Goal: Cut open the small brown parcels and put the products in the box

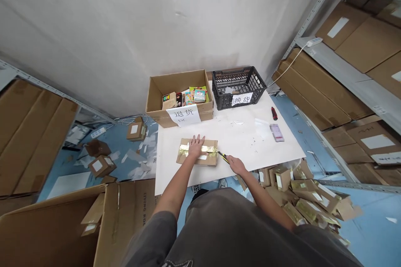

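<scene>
A small cardboard box [184, 157] lies on the white table [232, 137], with shiny yellowish tape [208, 149] along its top. My left hand [196, 147] rests flat on the box with its fingers spread. In my right hand [237, 164] is a yellow and black box cutter [223, 157], gripped by its handle. Its tip is at the right end of the box, by the tape. Whether the blade has gone into the tape is too small to tell.
Behind the box stand an open carton [156, 117] of small colourful boxes and a black plastic crate [225, 102]. A red and black tool [274, 113] lies at the right. Cartons heap on the floor at right; a large open carton [128, 217] stands front left.
</scene>
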`<state>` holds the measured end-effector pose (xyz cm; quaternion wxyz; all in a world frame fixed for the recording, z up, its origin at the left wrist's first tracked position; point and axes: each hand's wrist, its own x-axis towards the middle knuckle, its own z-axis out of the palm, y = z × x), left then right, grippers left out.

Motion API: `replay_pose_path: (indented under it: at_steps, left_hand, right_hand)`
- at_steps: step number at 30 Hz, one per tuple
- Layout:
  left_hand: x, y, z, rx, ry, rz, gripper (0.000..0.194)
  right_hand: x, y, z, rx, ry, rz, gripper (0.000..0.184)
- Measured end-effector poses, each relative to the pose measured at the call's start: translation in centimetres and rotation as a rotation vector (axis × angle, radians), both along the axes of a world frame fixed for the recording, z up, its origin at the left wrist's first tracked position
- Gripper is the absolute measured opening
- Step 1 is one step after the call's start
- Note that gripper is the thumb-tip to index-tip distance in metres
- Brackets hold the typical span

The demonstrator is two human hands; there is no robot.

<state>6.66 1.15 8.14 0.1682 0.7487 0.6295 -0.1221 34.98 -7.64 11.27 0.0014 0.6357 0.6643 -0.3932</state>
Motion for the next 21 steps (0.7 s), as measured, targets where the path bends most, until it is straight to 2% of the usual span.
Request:
replay_pose_path:
  at_steps: [4, 6, 10, 16, 18, 21]
  left_hand:
    - [-1.2, -0.7, -0.6, 0.123, -0.091, -0.101, 0.089]
    - [-1.6, -1.3, -0.7, 0.185, -0.124, -0.119, 0.081]
    - [-1.6, -2.3, -1.2, 0.260, -0.154, -0.087, 0.079]
    - [-1.3, -3.0, -1.9, 0.281, -0.196, -0.075, 0.081]
    - [-1.3, -3.1, -2.1, 0.275, -0.208, -0.077, 0.082]
    - [-1.4, -3.1, -2.2, 0.264, -0.219, -0.070, 0.083]
  right_hand:
    - [-1.3, -0.5, -0.7, 0.090, -0.077, 0.104, 0.043]
    - [-1.4, -0.7, -1.0, 0.128, -0.120, 0.114, 0.040]
    - [-1.5, -0.8, -1.0, 0.189, -0.209, 0.127, 0.039]
    - [-3.4, 0.7, -0.2, 0.234, -0.324, 0.177, 0.035]
    - [-2.5, 1.2, 0.0, 0.242, -0.391, 0.153, 0.035]
    - [1.1, 1.6, 0.0, 0.249, -0.474, -0.020, 0.034]
